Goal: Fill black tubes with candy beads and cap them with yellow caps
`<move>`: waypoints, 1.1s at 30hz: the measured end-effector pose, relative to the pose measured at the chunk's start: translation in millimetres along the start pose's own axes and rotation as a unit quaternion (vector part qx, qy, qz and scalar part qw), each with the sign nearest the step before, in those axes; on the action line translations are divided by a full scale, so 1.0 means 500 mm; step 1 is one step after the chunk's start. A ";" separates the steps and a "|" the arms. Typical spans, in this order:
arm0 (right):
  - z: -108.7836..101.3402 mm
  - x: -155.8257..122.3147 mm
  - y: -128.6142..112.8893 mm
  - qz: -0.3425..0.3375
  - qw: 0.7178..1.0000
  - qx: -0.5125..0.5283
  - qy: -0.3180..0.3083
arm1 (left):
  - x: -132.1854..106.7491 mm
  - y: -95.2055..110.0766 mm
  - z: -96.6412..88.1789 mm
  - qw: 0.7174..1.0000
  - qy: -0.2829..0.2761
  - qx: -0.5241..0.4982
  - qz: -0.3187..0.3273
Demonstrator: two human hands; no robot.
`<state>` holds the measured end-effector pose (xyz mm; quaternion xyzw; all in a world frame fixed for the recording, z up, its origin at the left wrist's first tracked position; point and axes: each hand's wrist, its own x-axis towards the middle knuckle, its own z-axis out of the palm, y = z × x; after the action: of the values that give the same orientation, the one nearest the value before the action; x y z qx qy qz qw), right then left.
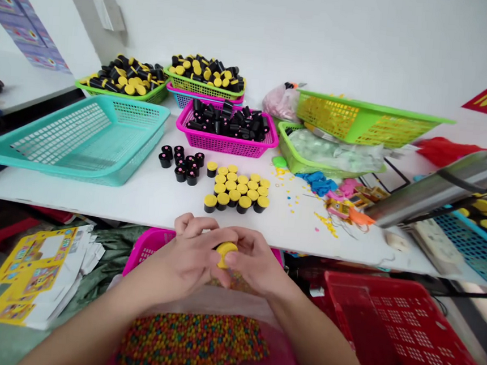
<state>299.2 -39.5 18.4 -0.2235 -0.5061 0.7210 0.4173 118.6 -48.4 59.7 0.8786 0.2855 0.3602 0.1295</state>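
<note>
My left hand (188, 251) and my right hand (257, 260) meet just below the table's front edge, both closed round a small container with a yellow cap (226, 254). Beneath them a pink bowl (285, 362) on my lap is full of small multicoloured candy beads (191, 340). On the white table (140, 196) in front stand several capped yellow-topped black containers (237, 190) in a cluster, and to their left several open black containers (181, 163) with pink insides.
An empty teal basket (77, 137) sits at the left. A pink basket (227, 127) holds black containers; green baskets (124, 81) behind hold capped ones. A lime basket (360, 119), bagged items, small coloured toys (336, 193) and a metal lamp arm (439, 188) lie right. A red basket (384, 325) stands below.
</note>
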 end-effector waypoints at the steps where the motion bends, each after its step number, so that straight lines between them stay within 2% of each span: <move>1: -0.001 0.003 0.000 -0.002 1.000 -0.018 0.011 | 0.001 -0.004 0.002 1.000 -0.006 0.010 0.001; 4: -0.029 0.024 -0.025 -0.022 0.991 -0.135 0.015 | -0.002 -0.022 0.014 0.999 0.023 0.024 -0.043; 6: -0.085 0.053 -0.062 -0.077 0.955 -0.280 0.062 | -0.008 -0.041 0.026 0.988 0.086 0.031 -0.121; 7: -0.124 0.073 -0.085 -0.119 0.914 -0.372 0.114 | -0.011 -0.052 0.031 0.979 0.117 0.030 -0.164; 8: -0.170 0.094 -0.109 -0.142 0.845 -0.478 0.190 | -0.014 -0.064 0.036 0.968 0.139 0.025 -0.208; 9: -0.218 0.116 -0.133 -0.130 0.764 -0.579 0.253 | -0.015 -0.075 0.040 0.956 0.144 0.020 -0.255; 10: -0.266 0.139 -0.155 -0.085 0.684 -0.665 0.286 | -0.015 -0.085 0.043 0.944 0.135 0.014 -0.299; 11: -0.312 0.159 -0.173 -0.018 0.621 -0.733 0.277 | -0.013 -0.092 0.046 0.934 0.116 0.010 -0.338; 13: -0.386 0.192 -0.195 0.032 0.601 -0.759 0.250 | -0.007 -0.102 0.053 0.916 0.070 0.006 -0.395; 15: -0.433 0.211 -0.200 0.066 0.597 -0.769 0.218 | 0.002 -0.106 0.063 0.907 0.046 -0.001 -0.418; 19: -0.469 0.219 -0.182 0.120 0.576 -0.791 0.170 | 0.012 -0.114 0.084 0.907 0.039 -0.053 -0.415; 22: -0.475 0.215 -0.170 0.145 0.551 -0.805 0.164 | 0.006 -0.131 0.075 0.910 0.056 -0.130 -0.390; 25: -0.470 0.210 -0.166 0.154 0.528 -0.818 0.166 | 0.000 -0.173 0.042 0.897 0.115 -0.169 -0.392; 29: -0.442 0.198 -0.173 0.148 0.512 -0.828 0.172 | 0.012 -0.263 -0.004 0.887 0.211 0.008 -0.410; 31: -0.421 0.188 -0.182 0.146 0.507 -0.829 0.186 | 0.020 -0.301 -0.015 0.884 0.219 0.053 -0.410; 33: -0.396 0.175 -0.194 0.144 0.504 -0.827 0.204 | 0.025 -0.324 -0.016 0.884 0.204 0.047 -0.419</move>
<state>434.7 154.3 39.0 -0.6776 -0.7339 -0.0400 0.0247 53.8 89.3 2.2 0.5894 0.6636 0.4300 0.1654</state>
